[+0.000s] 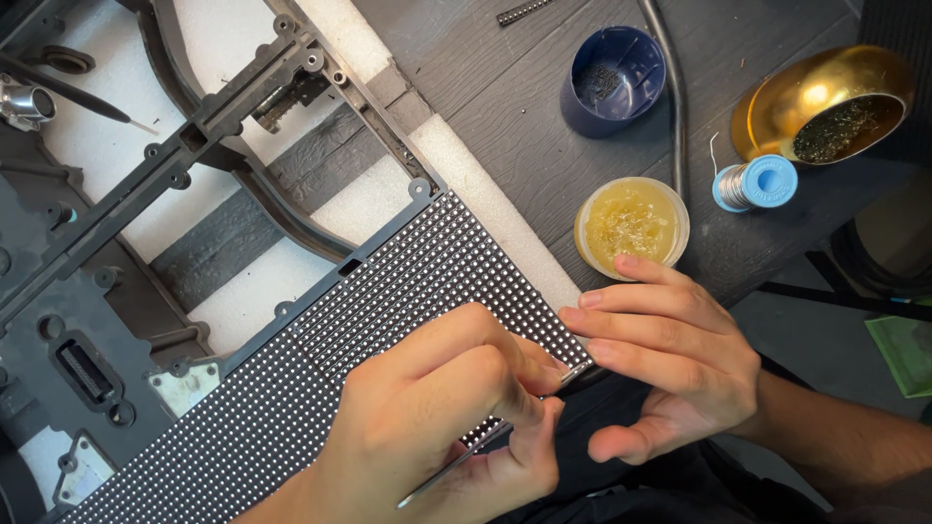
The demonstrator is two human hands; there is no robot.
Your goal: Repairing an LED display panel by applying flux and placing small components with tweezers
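The left hand (456,427) grips a thin metal tweezer (485,442) between thumb and curled fingers, its tip meeting the near corner of the LED matrix panel (388,311). The right hand (670,359) holds nothing: its fingers are extended and loose, the fingertips resting against the panel's corner edge, just beside the tweezer tip. The panel lies diagonally across white foam blocks (466,184) and a dark plastic frame (184,165), with its near corner projecting past the table edge toward the person.

Hazards, as judged from this position:
- A slip of the tweezer tip could scrape or dislodge the small emitters in the dotted grid; excess pressure at a shallow angle would cause it.
- The unsupported corner could flex or tilt if the bracing fingers lift.
- The open flux jar (632,225) stands near the right hand (a wide wrist movement could knock it).

Containers, by place:
- Round clear jar of yellowish paste, lid off, just beyond the right fingers.
- Dark blue cup (612,80), further back, with dark debris inside.
- Light blue solder spool (755,183), right of the jar, lying on its side.
- Brass-coloured holder (820,97) with wire wool, at far right.

No label is legible.
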